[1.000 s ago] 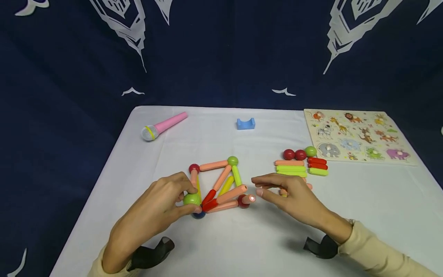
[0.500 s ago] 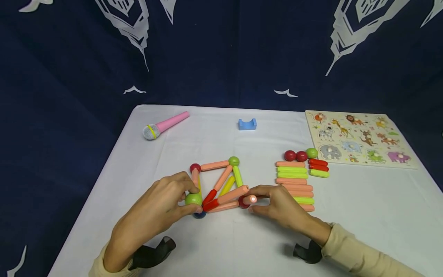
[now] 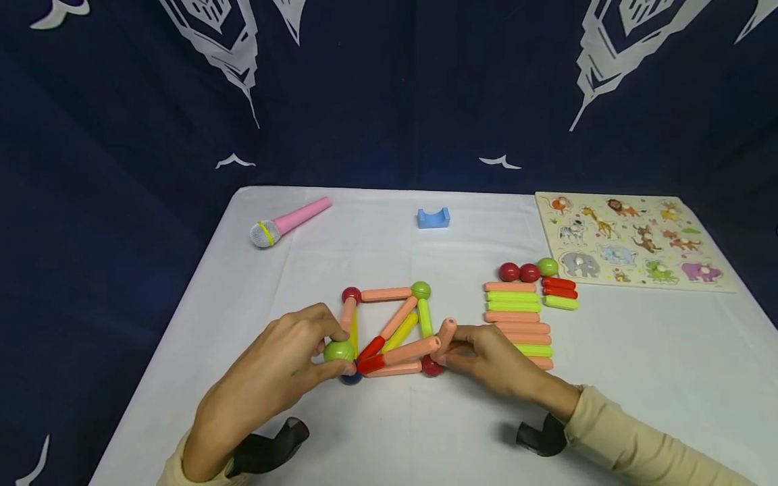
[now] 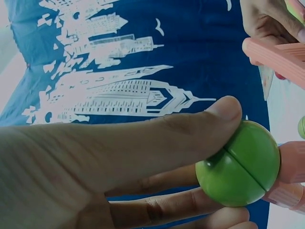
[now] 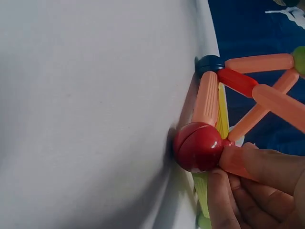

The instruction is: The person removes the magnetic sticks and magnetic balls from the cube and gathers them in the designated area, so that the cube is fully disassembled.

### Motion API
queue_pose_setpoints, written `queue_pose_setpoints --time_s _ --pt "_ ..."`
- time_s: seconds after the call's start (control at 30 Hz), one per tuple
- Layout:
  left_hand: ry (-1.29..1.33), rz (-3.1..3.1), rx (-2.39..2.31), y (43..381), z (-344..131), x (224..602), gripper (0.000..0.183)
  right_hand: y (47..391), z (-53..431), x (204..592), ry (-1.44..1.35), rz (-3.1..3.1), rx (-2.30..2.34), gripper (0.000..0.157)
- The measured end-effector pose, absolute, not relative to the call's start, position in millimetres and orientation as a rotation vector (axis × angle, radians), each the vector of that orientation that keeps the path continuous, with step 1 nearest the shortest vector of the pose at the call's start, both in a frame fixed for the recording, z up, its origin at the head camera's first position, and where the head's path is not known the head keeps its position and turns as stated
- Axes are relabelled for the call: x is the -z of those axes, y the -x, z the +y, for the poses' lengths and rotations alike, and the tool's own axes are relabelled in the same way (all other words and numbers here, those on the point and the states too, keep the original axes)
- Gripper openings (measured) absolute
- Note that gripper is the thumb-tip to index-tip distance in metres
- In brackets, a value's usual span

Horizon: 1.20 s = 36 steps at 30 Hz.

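My left hand pinches a green ball between thumb and fingers, above the blue ball at the near-left corner of a frame of rods and balls. In the left wrist view the green ball touches salmon rods. On the frame's right side, my right hand grips a salmon rod that stands upright on a dark red ball. Thumb and fingers hold the salmon rod close to that red ball in the right wrist view. Another salmon rod slants beside it, joined to a short red rod.
Right of the frame lie several salmon and lime rods, short red rods, and dark red balls. An animal puzzle board lies behind. A pink toy microphone and a blue block sit farther back.
My right hand has moved left to the frame and taken hold of the salmon rod on the red ball, tilting it upright. The frame's right side has shifted slightly. My left hand stays put.
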<state>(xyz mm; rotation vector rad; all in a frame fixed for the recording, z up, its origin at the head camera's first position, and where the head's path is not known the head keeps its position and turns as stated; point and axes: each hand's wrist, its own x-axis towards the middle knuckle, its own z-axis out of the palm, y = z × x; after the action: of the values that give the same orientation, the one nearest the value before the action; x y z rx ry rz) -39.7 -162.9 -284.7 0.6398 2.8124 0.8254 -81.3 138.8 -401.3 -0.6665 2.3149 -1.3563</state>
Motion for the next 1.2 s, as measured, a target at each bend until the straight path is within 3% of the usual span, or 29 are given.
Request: queue_pose_setpoints --time_s 0.4,0.53,0.8,1.2 --pt "-0.648 2.819 -0.819 40.4 -155.8 284.2 0.029 77.2 167.5 389.6 0.836 2.814 0.949 0.025" --pt "-0.660 2.819 -0.823 40.5 -156.5 284.7 0.030 78.3 196.4 381.5 0.728 2.903 0.946 0.034" --pt "-0.623 2.799 -0.852 38.4 -160.1 285.7 0.030 81.4 262.2 384.3 0.368 2.960 1.124 0.025" --pt "-0.620 2.794 -0.849 39.4 -158.6 287.0 0.030 84.1 349.9 403.2 -0.037 2.920 1.125 0.036"
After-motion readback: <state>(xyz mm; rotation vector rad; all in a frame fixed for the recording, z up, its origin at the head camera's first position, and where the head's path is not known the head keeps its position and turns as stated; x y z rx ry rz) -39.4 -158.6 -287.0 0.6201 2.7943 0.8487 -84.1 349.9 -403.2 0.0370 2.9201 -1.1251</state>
